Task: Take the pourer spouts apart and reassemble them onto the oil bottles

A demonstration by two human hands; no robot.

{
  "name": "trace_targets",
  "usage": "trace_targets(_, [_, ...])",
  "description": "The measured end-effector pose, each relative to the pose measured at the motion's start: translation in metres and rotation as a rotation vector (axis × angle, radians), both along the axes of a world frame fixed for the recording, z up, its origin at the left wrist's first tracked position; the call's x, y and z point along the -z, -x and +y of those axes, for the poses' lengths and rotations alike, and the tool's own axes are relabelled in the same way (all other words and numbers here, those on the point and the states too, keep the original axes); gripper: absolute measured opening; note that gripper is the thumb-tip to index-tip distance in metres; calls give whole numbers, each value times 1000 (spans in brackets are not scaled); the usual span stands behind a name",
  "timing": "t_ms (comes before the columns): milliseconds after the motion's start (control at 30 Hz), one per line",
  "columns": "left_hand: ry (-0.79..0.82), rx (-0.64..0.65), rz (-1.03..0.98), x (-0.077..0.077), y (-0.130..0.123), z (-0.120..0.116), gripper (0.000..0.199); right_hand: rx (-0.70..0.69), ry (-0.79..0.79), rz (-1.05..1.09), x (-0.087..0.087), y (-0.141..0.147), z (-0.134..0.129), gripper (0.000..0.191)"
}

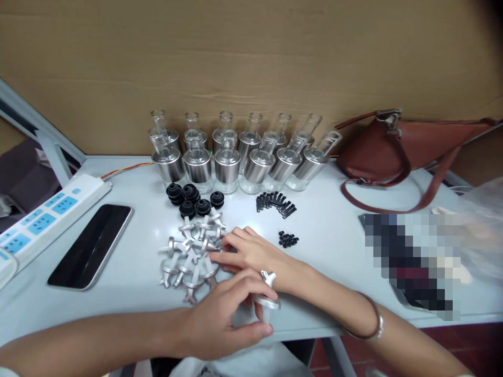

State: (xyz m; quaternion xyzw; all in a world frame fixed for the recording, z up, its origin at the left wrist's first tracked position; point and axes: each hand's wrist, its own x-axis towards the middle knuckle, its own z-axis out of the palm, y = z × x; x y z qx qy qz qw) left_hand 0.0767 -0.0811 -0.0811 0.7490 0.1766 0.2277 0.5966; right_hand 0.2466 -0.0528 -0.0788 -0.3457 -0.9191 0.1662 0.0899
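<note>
My left hand (231,309) is closed around a silver pour spout (267,301), which has a round flange, a small nozzle on top and a pale stem below. Crossing behind it, my right hand (249,248) reaches to a pile of similar silver spouts (190,259). Its fingers are apart at the pile's right edge; their tips touch or hover over the nearest pieces, and I see nothing gripped. Behind the pile sit several black ribbed stoppers (190,193). Small black flat pieces (275,201) and tiny black caps (288,239) lie right of my right hand.
Two rows of glass bottles with metal sleeves (228,165) stand along the cardboard backing (251,57). A power strip (47,220) and a phone (92,246) lie left. On the right are a brown bag (377,149), a blurred-out object (412,267) and clear plastic (483,230).
</note>
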Motion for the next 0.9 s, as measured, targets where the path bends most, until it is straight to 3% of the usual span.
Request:
trace_targets(200, [4,41,-7,1,-1,3,23,-31,43,60,-1,-7,3,16])
trace_targets(433, [40,74,16,1,-4,11,23,110,30,45,-7,-17,4,17])
trace_targets(700, [262,-164,-4,11,-7,6,23,227,-6,63,-10,-29,7,13])
trace_targets(900, [360,-197,-63,13,-8,4,25,301,-80,227,-14,-45,8,11])
